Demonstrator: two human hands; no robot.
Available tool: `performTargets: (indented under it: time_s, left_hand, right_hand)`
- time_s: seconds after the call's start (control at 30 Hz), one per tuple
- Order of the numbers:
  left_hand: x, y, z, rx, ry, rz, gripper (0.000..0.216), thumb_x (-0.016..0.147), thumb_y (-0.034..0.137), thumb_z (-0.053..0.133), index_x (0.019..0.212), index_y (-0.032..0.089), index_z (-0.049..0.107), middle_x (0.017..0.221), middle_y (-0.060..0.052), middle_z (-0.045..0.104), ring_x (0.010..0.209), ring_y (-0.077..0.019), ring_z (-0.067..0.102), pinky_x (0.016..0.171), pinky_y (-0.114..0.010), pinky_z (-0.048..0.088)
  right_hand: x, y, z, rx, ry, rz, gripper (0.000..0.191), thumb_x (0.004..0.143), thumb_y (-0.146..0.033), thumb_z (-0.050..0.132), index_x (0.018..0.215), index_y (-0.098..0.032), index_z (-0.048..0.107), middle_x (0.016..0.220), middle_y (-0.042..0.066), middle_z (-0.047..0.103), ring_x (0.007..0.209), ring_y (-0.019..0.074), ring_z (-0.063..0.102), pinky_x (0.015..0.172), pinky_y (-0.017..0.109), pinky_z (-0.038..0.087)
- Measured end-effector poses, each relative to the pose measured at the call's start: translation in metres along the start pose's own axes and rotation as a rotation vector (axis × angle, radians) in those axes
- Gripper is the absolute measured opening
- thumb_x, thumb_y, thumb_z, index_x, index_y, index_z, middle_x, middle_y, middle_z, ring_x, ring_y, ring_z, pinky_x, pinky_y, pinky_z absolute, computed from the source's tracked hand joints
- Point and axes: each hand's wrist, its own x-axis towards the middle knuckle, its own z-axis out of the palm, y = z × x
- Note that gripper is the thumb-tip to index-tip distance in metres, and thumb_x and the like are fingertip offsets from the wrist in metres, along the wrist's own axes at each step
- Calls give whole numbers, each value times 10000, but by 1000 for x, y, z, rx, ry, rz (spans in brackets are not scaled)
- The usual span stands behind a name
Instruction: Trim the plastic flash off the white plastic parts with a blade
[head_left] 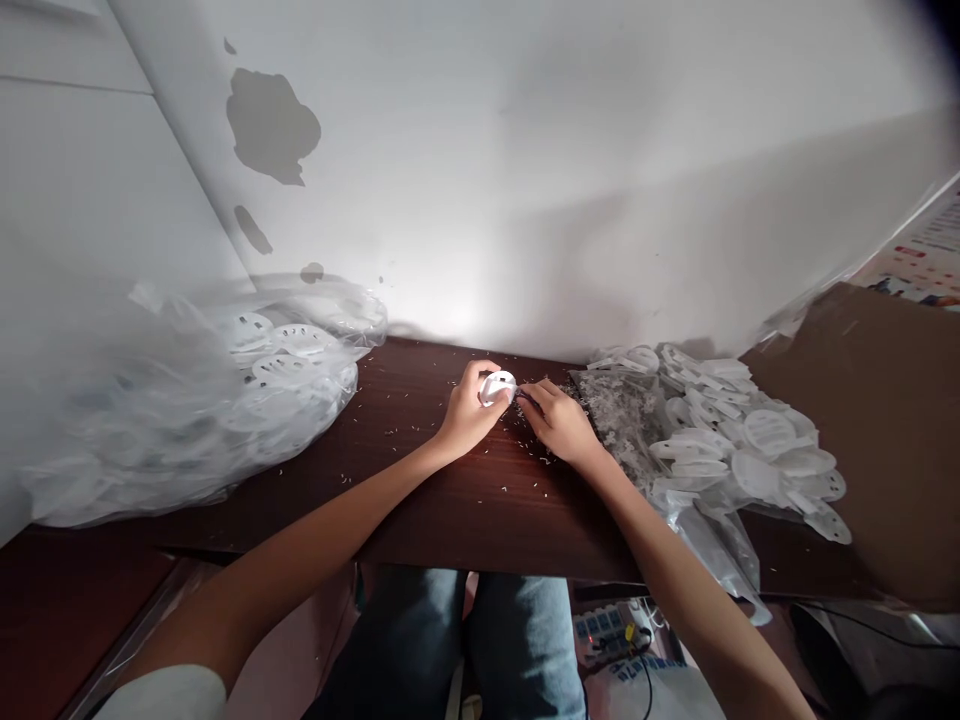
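Near the middle of the dark wooden table (442,510), my left hand (469,415) grips a round white plastic piece (497,387) by its edge, tilted up toward me. A small opening shows in its upper part. My right hand (559,415) is closed at the right edge of this piece, its fingers pinched on a small dark tool (520,394). Most of that tool is hidden by the fingers, so its kind does not show. Tiny white scraps lie scattered on the wood around both hands.
A clear plastic bag (187,420) full of white oval pieces stands at the left. On the right are a heap of white scraps (622,405), a pile of loose white pieces (750,430) and a cardboard box (877,430). A power strip (600,630) lies below the table.
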Motion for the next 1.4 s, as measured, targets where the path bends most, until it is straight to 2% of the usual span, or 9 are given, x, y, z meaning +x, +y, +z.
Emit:
performTargets:
  time_s: [0.13, 0.23, 0.37, 0.6, 0.77, 1.07, 1.27, 1.4]
  left_hand:
    - [-4, 5, -1, 113, 28, 46, 344, 892, 310, 734, 1193, 258, 578, 1006, -17, 736, 771, -150, 691, 674, -255, 510]
    - [-6, 6, 0, 187, 40, 80, 309, 904, 302, 722, 1174, 262, 576, 946, 0, 732, 696, -135, 659, 646, -251, 482]
    - [-8, 5, 1, 258, 37, 87, 289, 913, 292, 710, 1165, 265, 572, 873, 17, 715, 672, -144, 655, 633, -256, 458]
    - [-10, 8, 4, 301, 61, 81, 284, 914, 275, 704, 1166, 279, 573, 960, 4, 741, 706, -160, 667, 661, -274, 460]
    - [-6, 7, 2, 209, 65, 58, 305, 874, 271, 733, 1144, 269, 591, 1002, -19, 738, 798, -185, 690, 725, -300, 492]
    - [5, -8, 1, 82, 9, -5, 380, 802, 270, 764, 1143, 232, 601, 1080, -57, 716, 859, -182, 678, 745, -301, 513]
    - [6, -10, 1, -98, -25, -100, 406, 774, 276, 770, 1132, 219, 588, 1009, -41, 698, 827, -169, 671, 692, -272, 513]
    - [7, -16, 2, -131, -13, -119, 418, 752, 273, 782, 1124, 216, 599, 987, -36, 691, 816, -166, 662, 688, -267, 509]
  right_hand:
    - [-1, -1, 4, -10, -5, 8, 240, 1087, -314, 492, 1213, -222, 674, 1097, 97, 688, 929, 233, 681, 810, 332, 517]
    - [-2, -1, 8, -14, -7, 0, 228, 1087, -302, 491, 1197, -216, 671, 1104, 100, 685, 953, 233, 677, 822, 326, 509]
    - [-4, -4, 11, -104, -42, 42, 244, 1101, -319, 465, 1175, -210, 670, 1087, 98, 681, 919, 225, 668, 756, 303, 474]
    - [-5, -14, 15, -185, -36, 120, 250, 1100, -339, 454, 1124, -208, 665, 1093, 95, 683, 854, 211, 661, 684, 296, 431]
    - [-1, -15, 12, -142, -21, 126, 205, 1072, -334, 509, 1076, -214, 674, 1063, 102, 692, 875, 230, 671, 732, 313, 472]
    - [1, -9, 10, -91, -21, 117, 279, 1104, -392, 475, 1024, -207, 669, 1046, 81, 693, 909, 197, 667, 794, 291, 480]
    - [1, -6, 12, -41, 16, 85, 220, 1081, -344, 506, 1029, -202, 667, 1044, 81, 692, 913, 197, 660, 803, 293, 477]
    - [0, -7, 12, -45, 22, 88, 211, 1072, -340, 513, 1046, -207, 674, 1051, 81, 693, 919, 203, 662, 804, 297, 478]
